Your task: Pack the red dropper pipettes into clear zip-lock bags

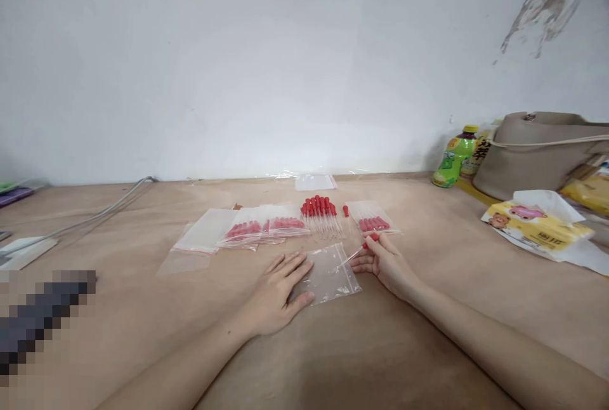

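My left hand [280, 292] lies flat with fingers spread on the closed end of a clear zip bag [326, 277]. Between the thumb and fingers of my right hand [387, 264] is a dropper [370, 242] with a red rubber bulb and a thin clear tube. Its tube points left and down, over or into the bag's mouth; I cannot tell which. Behind the bag lies a pile of red-bulbed droppers [318, 207], with one loose dropper [346, 211] beside it. Filled bags of droppers lie left [288, 223] and right [373, 223] of the pile.
Flat clear bags [197, 238] lie at the left, and a stack of bags [314, 182] rests against the wall. At the right are a green bottle [454, 156], a beige handbag [528, 153] and a yellow tissue pack [537, 226]. A grey cable [109, 207] crosses the left side.
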